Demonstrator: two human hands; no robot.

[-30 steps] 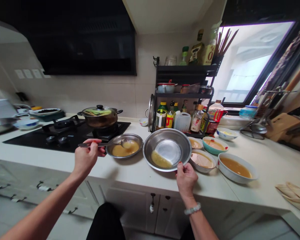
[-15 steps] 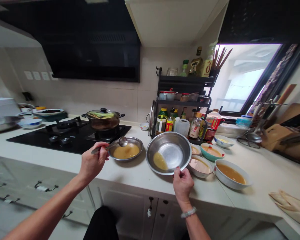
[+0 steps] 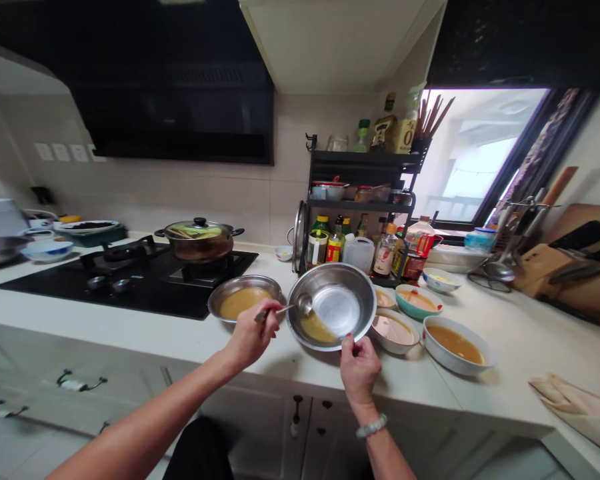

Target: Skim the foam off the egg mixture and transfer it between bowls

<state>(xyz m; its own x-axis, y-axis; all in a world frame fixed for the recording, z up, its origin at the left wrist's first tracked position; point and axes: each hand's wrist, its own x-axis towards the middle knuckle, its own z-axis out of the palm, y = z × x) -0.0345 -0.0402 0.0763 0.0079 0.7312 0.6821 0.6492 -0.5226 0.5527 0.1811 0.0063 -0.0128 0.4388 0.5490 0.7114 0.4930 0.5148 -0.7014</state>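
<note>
My left hand (image 3: 254,333) is closed around the handle of a metal spoon (image 3: 304,305). The spoon's bowl hangs over the left inside of a steel basin (image 3: 344,303), just above a small pool of yellowish liquid (image 3: 316,328). With its thumb on the near rim, my right hand (image 3: 360,365) grips this basin, which is tilted toward the lower left. Left of it, a shallow steel dish (image 3: 220,308) stands on the counter holding similar yellowish liquid, partly hidden behind my left hand.
On the right stand a white bowl of brown liquid (image 3: 486,367), a pink-filled bowl (image 3: 395,347) and a green bowl (image 3: 417,311). A lidded pot (image 3: 200,247) sits on the black gas hob (image 3: 145,297). A black rack (image 3: 363,159) of bottles is behind the basin.
My left hand has carried the spoon rightward from over the shallow dish to over the basin. My right hand still holds the basin's rim. The view has shifted slightly.
</note>
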